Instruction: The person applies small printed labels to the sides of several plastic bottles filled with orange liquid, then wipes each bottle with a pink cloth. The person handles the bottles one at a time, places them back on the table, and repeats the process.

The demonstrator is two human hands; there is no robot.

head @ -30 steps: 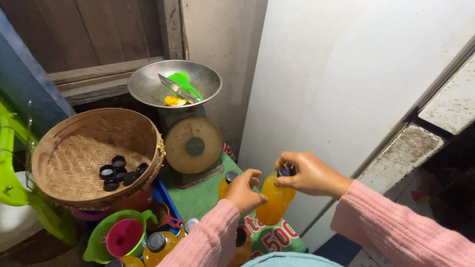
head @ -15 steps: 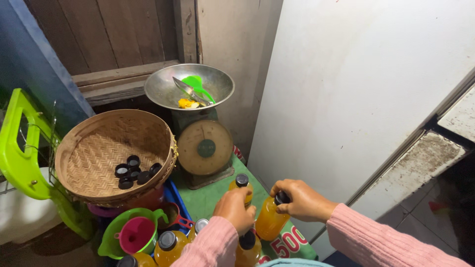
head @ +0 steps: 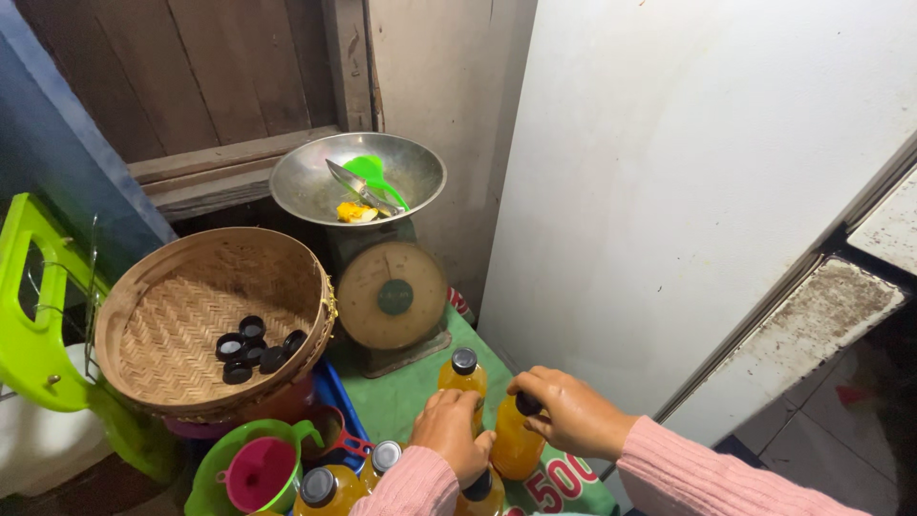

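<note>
Woven cane basket [head: 205, 320], shiny metal scale pan [head: 358, 177].

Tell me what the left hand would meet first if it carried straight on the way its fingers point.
Most likely the capped bottle of orange liquid standing just beyond the left hand; the fingertips look already at its side. Past it stands the dial weighing scale, though depth is unclear.

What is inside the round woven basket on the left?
The round woven basket holds a small cluster of black bottle caps on its bare woven floor. Its near wall hides a strip of the bottom, so anything lying there cannot be seen.
</note>
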